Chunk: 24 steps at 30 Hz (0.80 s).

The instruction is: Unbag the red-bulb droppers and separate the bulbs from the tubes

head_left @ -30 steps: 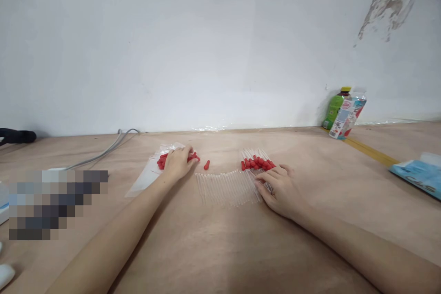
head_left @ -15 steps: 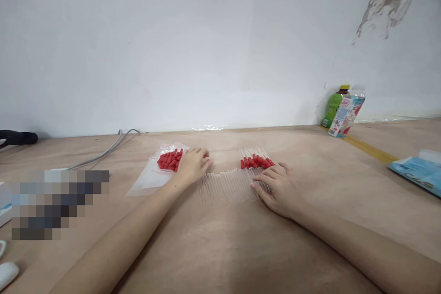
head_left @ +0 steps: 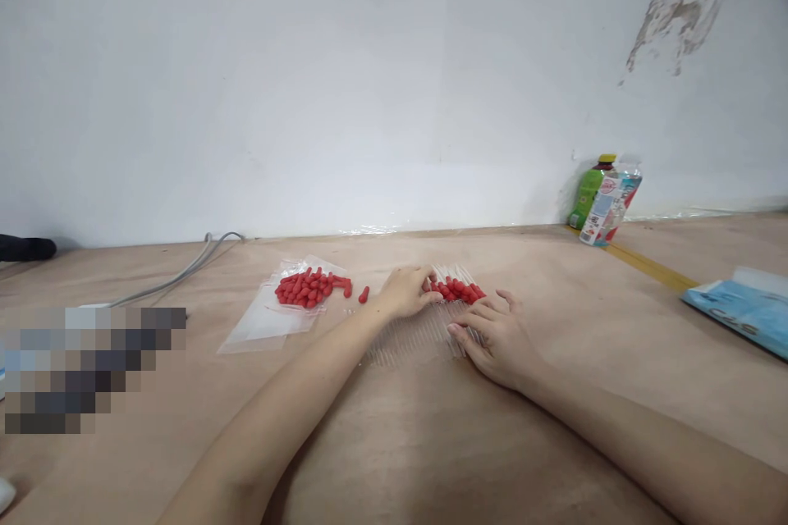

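Several red rubber dropper bulbs (head_left: 301,289) lie heaped on a clear plastic bag (head_left: 246,334), and one loose red bulb (head_left: 364,294) lies just right of them. A row of thin clear tubes (head_left: 400,344) is spread side by side in front of me. Beyond its right end, red bulbs (head_left: 459,289) sit on more clear tubes (head_left: 455,271). My left hand (head_left: 407,292) reaches over the row, thumb and fingertips closed around a red bulb at the left end of that group. With fingers apart, my right hand (head_left: 496,338) rests on the right end of the tubes.
A green bottle with a yellow cap (head_left: 589,193) and a printed bottle (head_left: 609,209) stand by the wall. At right lies a blue packet (head_left: 742,308). A grey cable (head_left: 172,283) runs along the left, near a blurred-out patch.
My left hand has moved right, from beside the heaped bulbs to the bulbs on the tubes, uncovering the loose bulb. My right hand has stayed in place. The view has shifted slightly.
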{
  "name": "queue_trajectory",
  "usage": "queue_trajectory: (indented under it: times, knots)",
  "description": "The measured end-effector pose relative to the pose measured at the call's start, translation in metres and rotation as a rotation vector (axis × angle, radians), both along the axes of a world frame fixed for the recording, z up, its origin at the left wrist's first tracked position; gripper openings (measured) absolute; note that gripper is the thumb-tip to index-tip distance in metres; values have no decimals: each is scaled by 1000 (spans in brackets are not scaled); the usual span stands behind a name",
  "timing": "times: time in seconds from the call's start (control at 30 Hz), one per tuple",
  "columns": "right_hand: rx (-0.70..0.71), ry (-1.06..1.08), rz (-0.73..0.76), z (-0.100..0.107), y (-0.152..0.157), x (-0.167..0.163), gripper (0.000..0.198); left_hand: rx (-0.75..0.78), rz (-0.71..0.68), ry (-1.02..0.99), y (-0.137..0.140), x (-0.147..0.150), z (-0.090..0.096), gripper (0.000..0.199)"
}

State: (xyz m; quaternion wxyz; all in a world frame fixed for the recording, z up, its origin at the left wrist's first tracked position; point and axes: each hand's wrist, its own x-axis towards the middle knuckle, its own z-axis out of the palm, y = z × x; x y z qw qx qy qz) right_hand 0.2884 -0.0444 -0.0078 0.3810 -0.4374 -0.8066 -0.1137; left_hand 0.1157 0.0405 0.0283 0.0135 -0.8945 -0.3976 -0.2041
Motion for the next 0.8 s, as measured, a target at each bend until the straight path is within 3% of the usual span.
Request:
queue_trajectory:
  times: [0.13,0.27,0.43,0.53,0.63,0.8]
  knots:
    - [-5,9,3,1,0,-1,23,56,1,-26,0,1,-3,9]
    - [14,32,-2,2,-2,-2,24,126,95,-118,-7,-4,-5,14]
    - [11,63,29,0,0,-1,18,176,179,-213,-38,-39,-2,18]
    - [51,108,66,-1,3,-2,17,207,143,-247,-62,-68,-3,17]
    - [93,102,111,-2,5,-4,29,224,86,-289,-80,-89,-12,15]
    - [87,-42,168,-3,5,-7,42,169,5,-357,-89,-93,-25,14]
